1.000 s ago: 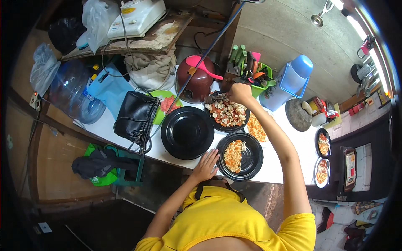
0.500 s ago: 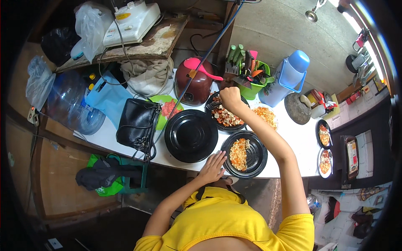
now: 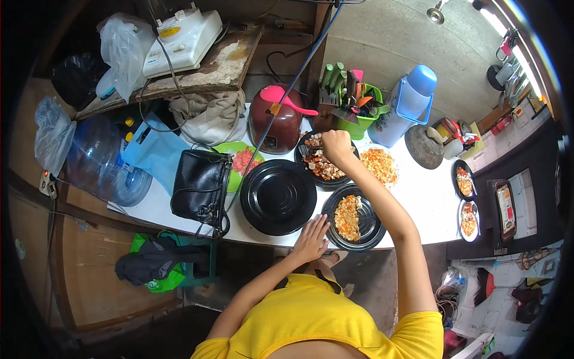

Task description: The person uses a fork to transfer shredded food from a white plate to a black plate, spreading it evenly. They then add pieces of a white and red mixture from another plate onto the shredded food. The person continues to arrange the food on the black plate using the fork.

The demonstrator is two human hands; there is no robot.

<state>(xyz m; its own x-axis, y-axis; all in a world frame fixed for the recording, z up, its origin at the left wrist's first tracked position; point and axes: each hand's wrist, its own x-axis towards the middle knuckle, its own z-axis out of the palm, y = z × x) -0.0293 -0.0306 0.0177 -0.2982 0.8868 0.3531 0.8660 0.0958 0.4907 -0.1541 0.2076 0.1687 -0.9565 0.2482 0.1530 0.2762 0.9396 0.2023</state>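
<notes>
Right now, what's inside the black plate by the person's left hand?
The black plate holds a strip of orange and yellow food down its middle. The left hand rests at its rim. What lies under the food is covered.

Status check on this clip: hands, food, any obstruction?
Right hand gripping a fork over the black bowl of chopped mixed food. Left hand flat at the black plate of orange food. Nothing in the way.
</notes>
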